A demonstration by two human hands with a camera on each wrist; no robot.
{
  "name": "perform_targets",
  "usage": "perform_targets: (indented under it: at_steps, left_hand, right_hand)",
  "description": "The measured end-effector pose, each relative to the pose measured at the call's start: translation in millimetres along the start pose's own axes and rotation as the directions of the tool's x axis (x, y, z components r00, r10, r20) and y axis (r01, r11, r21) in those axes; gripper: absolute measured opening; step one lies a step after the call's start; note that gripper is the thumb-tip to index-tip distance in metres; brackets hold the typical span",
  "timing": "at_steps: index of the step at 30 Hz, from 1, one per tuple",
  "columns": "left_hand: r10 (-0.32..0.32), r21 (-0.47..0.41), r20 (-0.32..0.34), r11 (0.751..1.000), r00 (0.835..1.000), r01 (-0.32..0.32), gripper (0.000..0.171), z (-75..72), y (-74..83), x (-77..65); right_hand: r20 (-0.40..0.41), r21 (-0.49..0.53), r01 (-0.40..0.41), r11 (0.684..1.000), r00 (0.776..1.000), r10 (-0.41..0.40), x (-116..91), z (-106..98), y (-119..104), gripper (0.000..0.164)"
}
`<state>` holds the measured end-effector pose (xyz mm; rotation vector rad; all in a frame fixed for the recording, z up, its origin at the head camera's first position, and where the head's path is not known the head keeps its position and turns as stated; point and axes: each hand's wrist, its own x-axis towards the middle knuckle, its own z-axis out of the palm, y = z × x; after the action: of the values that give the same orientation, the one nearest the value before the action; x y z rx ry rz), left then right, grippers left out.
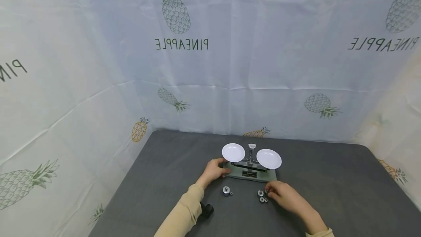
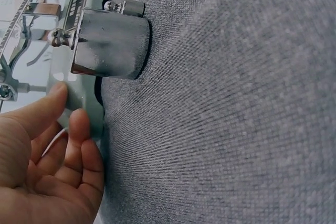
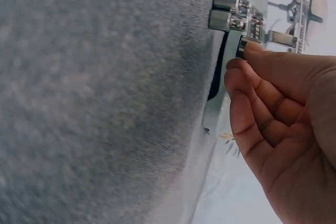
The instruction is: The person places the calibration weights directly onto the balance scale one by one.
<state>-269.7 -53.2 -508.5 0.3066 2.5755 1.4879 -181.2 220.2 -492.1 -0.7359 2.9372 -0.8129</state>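
Makeshift tabletop recording booth, lab-style setup. My grey felt-covered table (image 1: 329,178) is walled at 9, 12 and 3 o'clock by a white pineapple-print curtain (image 1: 210,65). At 12 o'clock, a two-pan balance scale (image 1: 251,164); small metal weights (image 1: 227,191) in front of it.

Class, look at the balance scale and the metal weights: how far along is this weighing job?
Set out: the balance scale stands on the grey table, both white pans bare. In hand: the left hand steadies the scale's base, and the right hand pinches a small weight. Left: the large weight and the small ones lie on the table, none loaded.
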Motion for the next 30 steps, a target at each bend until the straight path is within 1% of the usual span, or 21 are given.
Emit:
perform_targets:
  at_steps: [4, 7, 11, 16, 21, 26, 30]
  left_hand:
    - [0.000, 0.005, -0.006, 1.000, 1.000, 0.000, 0.042, -0.9, 0.3, -1.9]
    - [-0.004, 0.002, -0.001, 1.000, 1.000, 0.004, 0.042, -1.3, 0.4, -1.8]
    - [0.002, -0.001, 0.002, 1.000, 1.000, -0.002, 0.043, -1.1, -0.7, -0.5]
    - [0.002, 0.006, 0.005, 1.000, 1.000, -0.002, 0.042, 0.1, -2.0, -0.8]
    - [0.012, 0.012, 0.006, 1.000, 1.000, -0.012, 0.042, 1.4, -1.8, -1.5]
    - [0.017, 0.017, -0.007, 1.000, 1.000, -0.017, 0.041, 1.6, -1.6, -1.4]
    - [0.023, 0.023, -0.011, 0.999, 1.000, -0.023, 0.041, 0.9, -1.1, -0.8]
  right_hand:
    - [-0.002, -0.007, -0.012, 1.000, 1.000, 0.012, 1, -5, -4, 0.010]
    - [-0.021, -0.009, -0.026, 1.000, 0.999, 0.025, 0, -8, -7, 0.010]
    - [-0.076, -0.001, -0.027, 1.000, 0.997, 0.027, 0, -12, -10, 0.009]
    - [-0.134, 0.039, 0.004, 0.999, 0.991, 0.001, -2, -14, -11, 0.009]
    - [-0.198, 0.074, 0.014, 0.997, 0.980, 0.001, -3, -14, -12, 0.009]
    - [-0.250, 0.108, 0.002, 0.994, 0.968, 0.026, -2, -20, -18, 0.011]
    - [-0.299, 0.134, -0.021, 0.991, 0.952, 0.061, -1, -25, -23, 0.015]
